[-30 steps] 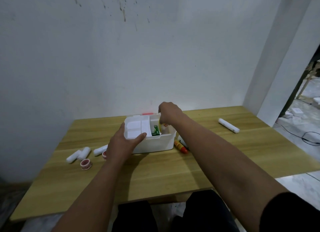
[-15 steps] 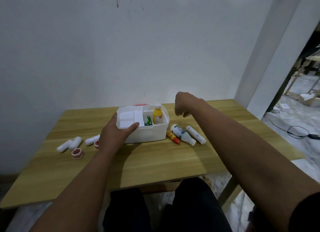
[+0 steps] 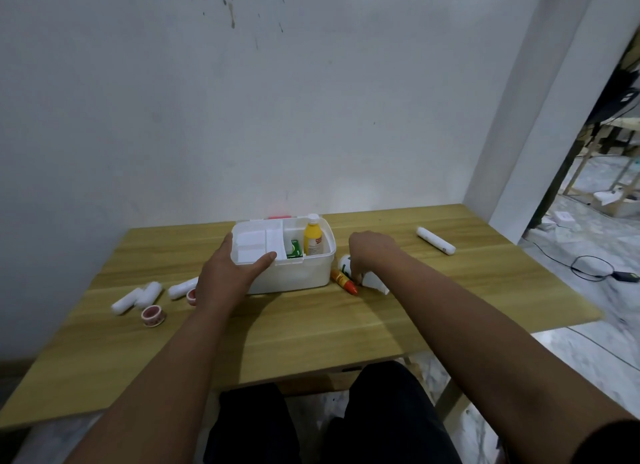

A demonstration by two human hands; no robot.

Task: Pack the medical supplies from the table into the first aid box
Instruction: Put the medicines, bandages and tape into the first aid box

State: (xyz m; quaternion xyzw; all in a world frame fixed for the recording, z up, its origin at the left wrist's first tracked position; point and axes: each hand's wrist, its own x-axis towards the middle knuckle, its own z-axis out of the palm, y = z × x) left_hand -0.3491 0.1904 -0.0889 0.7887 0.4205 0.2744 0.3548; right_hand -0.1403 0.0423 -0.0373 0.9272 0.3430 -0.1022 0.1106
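Note:
The white first aid box (image 3: pixel 294 273) stands open mid-table, with a yellow bottle (image 3: pixel 312 236) and a small green packet (image 3: pixel 294 249) inside. My left hand (image 3: pixel 228 271) grips its front left corner, thumb over the rim. Just right of the box my right hand (image 3: pixel 370 252) curls down over a white bottle (image 3: pixel 375 283) lying on the table, fingers closed around it. An orange tube with a red cap (image 3: pixel 344 281) lies beside that bottle, touching the box's corner.
Left of the box lie white gauze rolls (image 3: pixel 136 297) (image 3: pixel 181 288) and two pink tape rolls (image 3: pixel 153 315) (image 3: pixel 191 296). Another white roll (image 3: pixel 435 240) rests at the far right. The wall stands close behind the wooden table (image 3: pixel 311 335); my knees are under its front edge.
My right hand left the box, where the yellow bottle now stands, swung right and came down onto the white bottle. My left hand stayed on the box.

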